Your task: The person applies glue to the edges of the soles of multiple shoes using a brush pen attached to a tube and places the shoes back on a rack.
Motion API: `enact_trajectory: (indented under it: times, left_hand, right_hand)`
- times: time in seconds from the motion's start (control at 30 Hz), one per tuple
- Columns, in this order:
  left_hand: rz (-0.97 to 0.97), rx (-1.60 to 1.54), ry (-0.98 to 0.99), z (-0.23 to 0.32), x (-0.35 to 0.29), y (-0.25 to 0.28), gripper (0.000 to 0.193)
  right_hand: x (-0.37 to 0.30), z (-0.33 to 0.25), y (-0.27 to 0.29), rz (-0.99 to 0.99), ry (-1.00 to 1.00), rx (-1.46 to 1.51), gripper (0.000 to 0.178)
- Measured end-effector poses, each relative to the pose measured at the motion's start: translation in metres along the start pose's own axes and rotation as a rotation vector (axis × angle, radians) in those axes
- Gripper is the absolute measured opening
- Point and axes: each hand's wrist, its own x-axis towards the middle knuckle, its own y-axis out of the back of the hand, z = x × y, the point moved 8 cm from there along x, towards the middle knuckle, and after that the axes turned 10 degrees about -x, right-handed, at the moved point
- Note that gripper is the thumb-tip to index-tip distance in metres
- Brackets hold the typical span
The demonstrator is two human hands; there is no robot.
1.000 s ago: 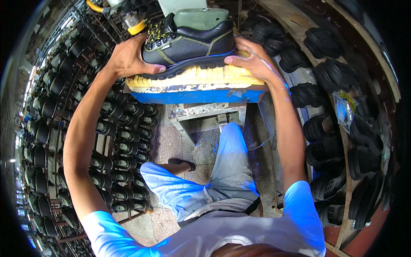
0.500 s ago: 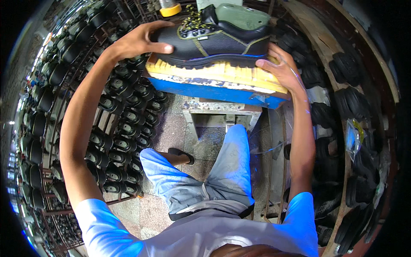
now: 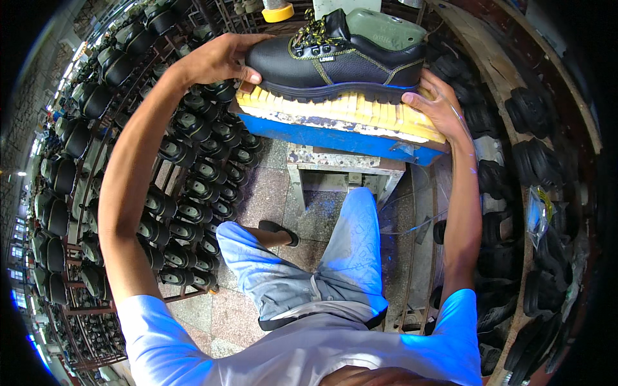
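Note:
A black work shoe (image 3: 335, 61) with yellow stitching and yellow-black laces rests sole-down on a yellow ribbed pad (image 3: 341, 109) atop a blue machine bed (image 3: 335, 138). My left hand (image 3: 215, 58) grips the shoe's toe end from the left. At the heel end, my right hand (image 3: 434, 103) presses against the sole's edge and the pad. A green block (image 3: 386, 29) fills the shoe's opening.
A metal rack (image 3: 161, 186) to my left carries several rows of black shoes. More black shoes and soles (image 3: 541, 161) are piled on curved shelving to my right. A grey machine pedestal (image 3: 341, 174) stands on the tiled floor before my legs. A yellow-tipped part (image 3: 278, 11) hangs above.
The shoe and both hands sit lower and more central in view as my head shifted. My left hand has slid from the shoe's laces toward the toe.

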Motion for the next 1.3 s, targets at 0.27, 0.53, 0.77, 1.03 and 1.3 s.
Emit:
enact_trajectory:
  times: [0.27,0.53,0.77,1.03,1.3]
  left_hand:
    - [0.432,0.534,0.009,0.023,0.033,-0.022,0.062]
    - [0.540,0.332,0.075,0.005,0.033,-0.016,0.063]
    - [0.472,-0.270,0.104,-0.027,-0.025,-0.012,0.053]
    - [0.332,-0.532,0.106,-0.043,-0.014,-0.019,0.071]
    - [0.340,-0.566,0.095,-0.040,-0.015,-0.018,0.071]
  right_hand:
    - [-0.005,-0.007,0.001,0.015,0.005,-0.046,0.076]
    - [-0.008,0.011,0.001,0.088,0.033,-0.007,0.081]
    - [-0.009,-0.001,0.003,0.088,0.050,-0.074,0.079]
    - [-0.008,0.007,0.007,0.099,-0.028,-0.035,0.083]
    - [-0.015,-0.011,0.004,0.103,0.021,-0.092,0.064]
